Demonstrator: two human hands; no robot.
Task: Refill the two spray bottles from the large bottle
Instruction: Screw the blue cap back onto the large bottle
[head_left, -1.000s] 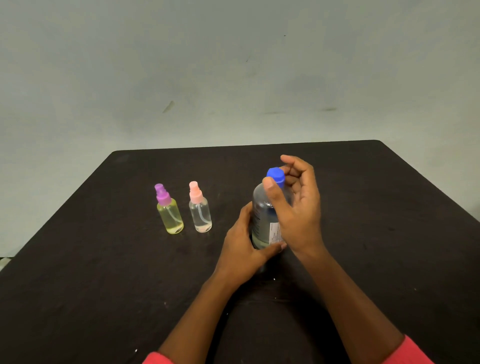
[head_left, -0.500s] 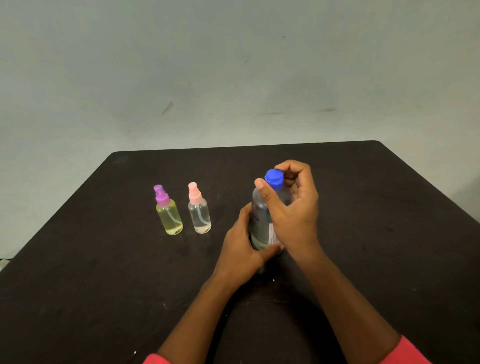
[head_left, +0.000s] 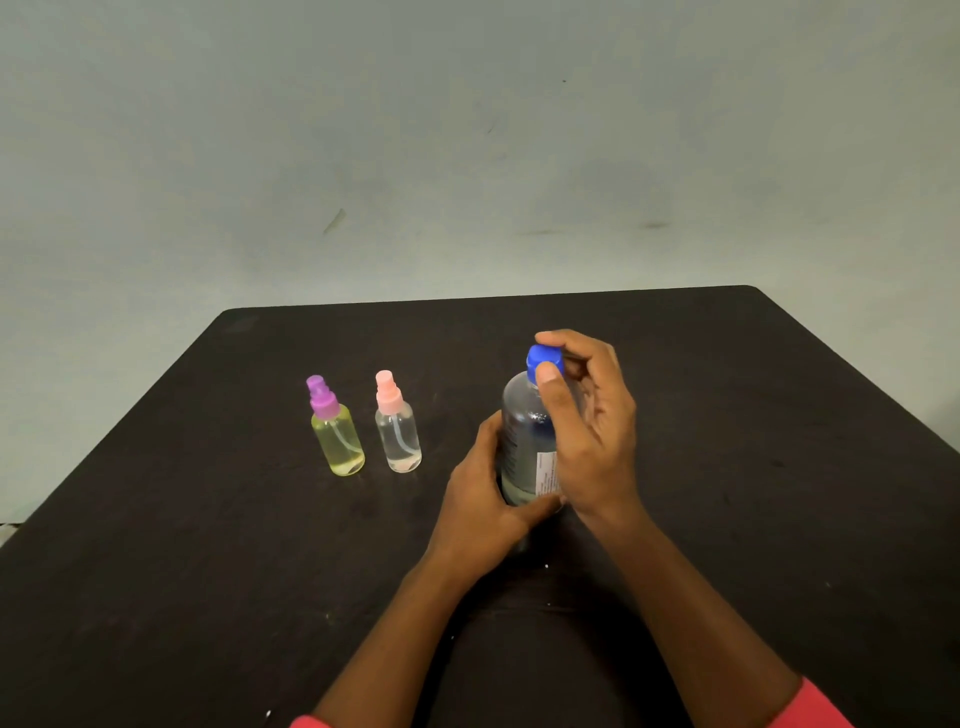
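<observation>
Head view, from the near edge of the dark counter (head_left: 208, 571) outward: two red sleeve cuffs (head_left: 815, 706) show at the bottom corners, and two bare forearms reach in over the near edge toward the middle.

The left grip (head_left: 488, 499) wraps the lower body of the large bottle (head_left: 522, 441), with the thumb across its near side below a white label and the fingers curled round the left side. The large bottle stands upright on the counter, about midway between the near and far edges and a little toward the right edge. Its wall is clear and it holds clear liquid; the level cannot be read behind the hands.

The right grip (head_left: 597, 431) is closed on the blue cap (head_left: 540, 358), which sits on the neck of the large bottle, pinched between the thumb on the near side and the forefinger curled over the top.

To the left of the large bottle, well clear of it and slightly farther back, two small spray bottles stand upright side by side, close but not touching. The pink-topped spray bottle (head_left: 399, 431) is clear, with a thin layer of liquid at its base. The purple-topped spray bottle (head_left: 337, 436), nearer the left edge, looks yellow throughout, and a dip tube shows in each.

Count: one large bottle, two spray bottles, three tops, all on.

Beyond the far edge rises a pale grey-green wall (head_left: 467, 130) with a few scuffs.
</observation>
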